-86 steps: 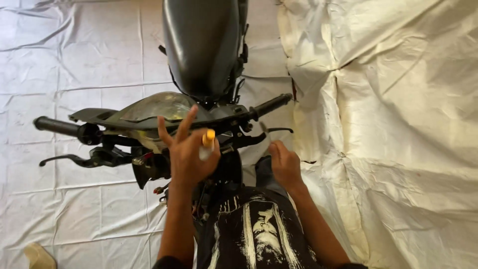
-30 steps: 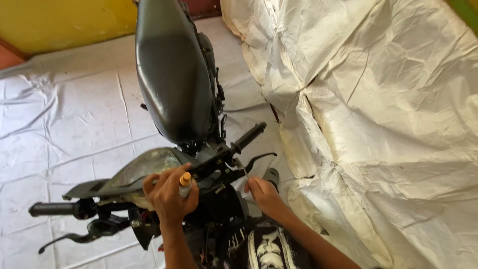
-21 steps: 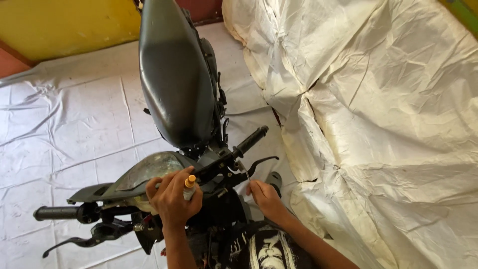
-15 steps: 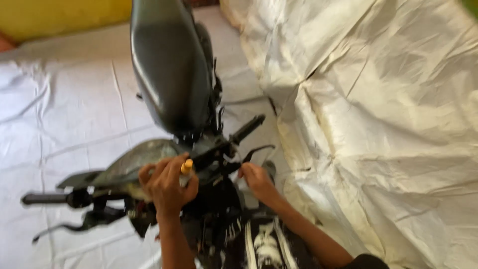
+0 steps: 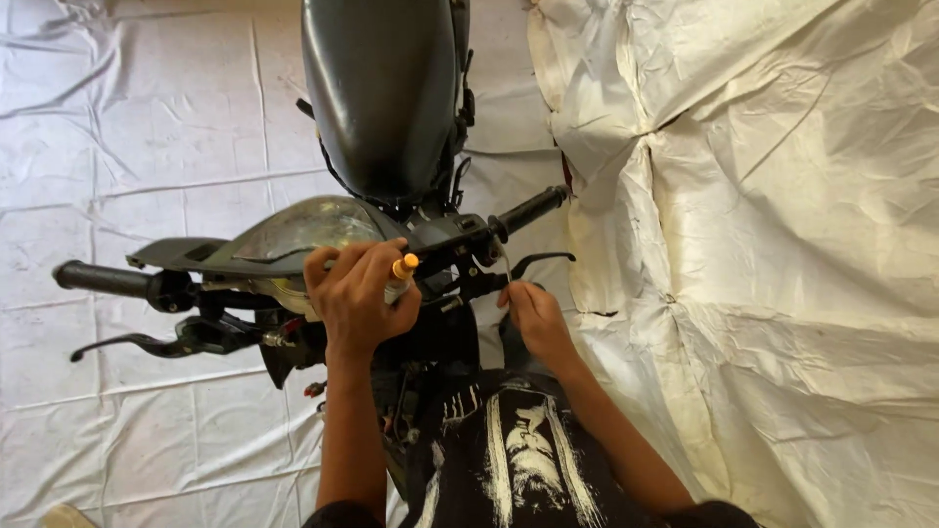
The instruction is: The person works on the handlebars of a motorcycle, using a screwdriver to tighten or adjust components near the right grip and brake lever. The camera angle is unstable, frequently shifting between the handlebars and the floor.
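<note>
Compared with half a second ago, both hands sit slightly lower over the motorcycle handlebar: the left hand closed around a small orange-capped bottle, the right hand pinching a thin cable beside the right brake lever.

A floor covered with wrinkled white plastic sheeting fills the view from above. A dark motorcycle stands on the sheeting near the middle, its handlebars pointing left and right. To its right, a large, creased cream-coloured tarpaulin lies heaped over the sheeting, close beside the motorcycle.
</note>
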